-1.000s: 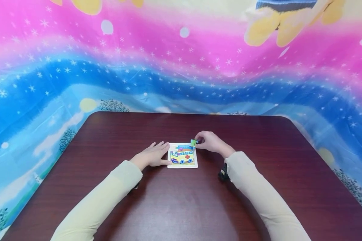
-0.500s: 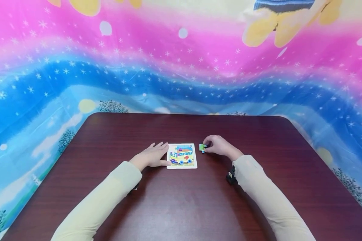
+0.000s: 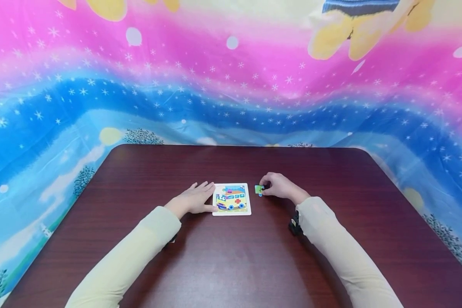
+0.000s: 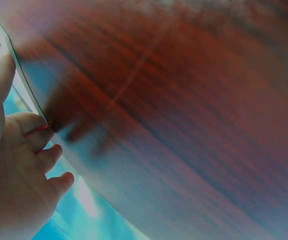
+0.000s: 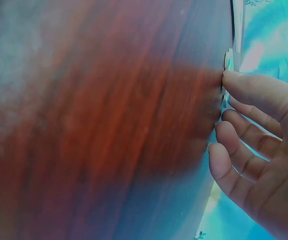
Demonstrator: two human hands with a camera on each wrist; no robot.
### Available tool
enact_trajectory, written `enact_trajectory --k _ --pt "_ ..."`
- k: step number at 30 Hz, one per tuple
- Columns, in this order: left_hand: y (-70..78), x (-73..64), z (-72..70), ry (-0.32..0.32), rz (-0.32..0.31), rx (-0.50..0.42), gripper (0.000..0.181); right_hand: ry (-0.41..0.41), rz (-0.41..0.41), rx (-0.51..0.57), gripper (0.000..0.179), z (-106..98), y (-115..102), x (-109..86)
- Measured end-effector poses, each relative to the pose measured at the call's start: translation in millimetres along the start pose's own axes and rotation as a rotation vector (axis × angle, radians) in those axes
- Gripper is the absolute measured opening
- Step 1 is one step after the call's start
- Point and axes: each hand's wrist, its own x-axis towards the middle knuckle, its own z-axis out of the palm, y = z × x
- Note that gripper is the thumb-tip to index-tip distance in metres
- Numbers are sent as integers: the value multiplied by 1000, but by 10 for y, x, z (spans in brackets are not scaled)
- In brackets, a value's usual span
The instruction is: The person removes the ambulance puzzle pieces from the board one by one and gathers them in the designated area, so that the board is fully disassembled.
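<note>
A square jigsaw puzzle [image 3: 236, 204] in a white frame lies on the table, showing a yellow ambulance with a red cross. Bare white shows at its upper left. My left hand [image 3: 192, 200] touches the frame's left edge with fingers straight and spread; in the left wrist view the thumb lies over the frame's edge [image 4: 21, 82]. To the right of the puzzle, my right hand [image 3: 282, 187] pinches a small green and blue puzzle piece [image 3: 258, 189] between thumb and fingers, at or just above the table. In the right wrist view the piece [image 5: 228, 59] appears edge-on.
The dark red-brown wooden table [image 3: 231, 256] has rounded far corners. A pink and blue patterned cloth [image 3: 231, 85] hangs behind it and along both sides. Each wrist carries a small black device, the right one [image 3: 294, 225] showing more.
My right hand has moved the puzzle piece from the frame's upper right corner to the right, off the puzzle. The left hand keeps its place on the frame.
</note>
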Motion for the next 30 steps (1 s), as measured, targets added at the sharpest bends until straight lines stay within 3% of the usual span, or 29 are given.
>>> enact_trajectory --k 16,24,30 --pt "-11 22 5 -3 4 20 82 -44 12 -5 31 -103 -65 20" --pt "-17 28 13 -3 -1 28 82 -33 -26 22 33 -204 -259 116" --pt "-10 29 9 -5 -3 27 82 -32 -50 43 35 -166 -453 211"
